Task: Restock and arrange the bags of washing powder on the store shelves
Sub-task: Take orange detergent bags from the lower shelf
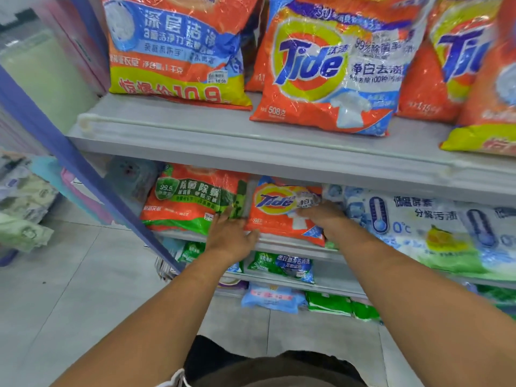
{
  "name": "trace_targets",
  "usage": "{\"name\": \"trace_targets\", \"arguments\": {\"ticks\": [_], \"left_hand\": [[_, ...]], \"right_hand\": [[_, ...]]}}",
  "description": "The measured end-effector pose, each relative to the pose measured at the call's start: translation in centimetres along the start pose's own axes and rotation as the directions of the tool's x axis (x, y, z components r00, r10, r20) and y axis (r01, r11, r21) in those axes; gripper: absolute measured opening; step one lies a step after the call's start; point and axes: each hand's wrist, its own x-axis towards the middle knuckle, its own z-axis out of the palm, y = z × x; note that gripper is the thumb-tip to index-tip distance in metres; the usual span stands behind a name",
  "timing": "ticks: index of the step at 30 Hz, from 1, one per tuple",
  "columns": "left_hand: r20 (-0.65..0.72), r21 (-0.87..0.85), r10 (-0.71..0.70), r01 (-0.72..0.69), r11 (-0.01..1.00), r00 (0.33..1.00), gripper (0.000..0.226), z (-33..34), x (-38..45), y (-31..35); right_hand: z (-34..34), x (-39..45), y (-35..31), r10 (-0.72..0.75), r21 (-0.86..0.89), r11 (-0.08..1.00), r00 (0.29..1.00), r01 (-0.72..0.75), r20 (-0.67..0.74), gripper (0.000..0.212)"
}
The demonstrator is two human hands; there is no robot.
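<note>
Small Tide bag (282, 210), orange, lying tilted on the middle shelf (279, 243) at frame centre, lower edge at the shelf's front lip. Flanked by both hands. Left hand (230, 233) at the bag's lower left corner, fingers spread and flat, fingertips reaching up between this bag and the green bag (190, 202) to its left, thumb against the bag's bottom edge. Right hand (321, 215) laid over the bag's right side, palm down, fingers partly curled on the wrapper; whether pinching or only pressing, cannot tell. Both forearms bare, stretching in from the bottom of the frame.

Just right of the small bag, touching it: a big pale blue bag (418, 227) printed with thermometers, filling the right of the same shelf. Left of the green bag, a blurred bluish pack in the shelf's corner.

On the top shelf (195, 135), across the upper frame: an orange and blue bag (173, 48) with a yellow price band at upper left, a larger Tide bag (332, 65) in the upper centre, leaning forward, and more orange bags (458, 60) at upper right.

Below the hands, lower shelves with green and blue packs (282, 266). Grey tiled floor (69, 289) at lower left. Purple upright (83, 174) slanting across the left.
</note>
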Motion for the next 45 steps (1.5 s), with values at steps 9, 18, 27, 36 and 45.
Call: {"name": "trace_targets", "arguments": {"ticks": [9, 18, 27, 36, 45], "left_hand": [[0.009, -0.202, -0.078, 0.078, 0.976, 0.997, 0.057, -0.4, 0.3, -0.2], [0.123, -0.761, -0.018, 0.106, 0.641, 0.992, 0.053, -6.2, -1.9, -1.1], [0.259, -0.909, 0.185, 0.175, 0.378, 0.948, 0.048, -7.8, -10.5, 0.5], [-0.036, -0.94, -0.014, -0.03, 0.341, 0.999, 0.032, -12.1, -20.6, 7.3], [-0.525, -0.691, -0.008, -0.421, 0.587, 0.851, 0.035, -24.9, -13.3, 12.0]], "right_hand": [[0.1, -3.9, -1.5, -0.056, 0.444, 0.896, 0.997, 0.028, 0.05, 0.052], [-1.2, -15.1, -3.2, -0.111, 0.534, 0.829, 0.984, 0.168, -0.137, 0.064], [-2.6, -23.1, 1.0, -0.169, 0.737, 0.674, 0.981, 0.044, 0.095, 0.05], [-8.5, -27.4, 2.8, -0.313, 0.742, 0.647, 0.949, 0.175, 0.048, 0.069], [-15.0, -24.7, -10.3, -0.438, 0.506, 0.592, 0.778, 0.627, -0.451, 0.015]]}}
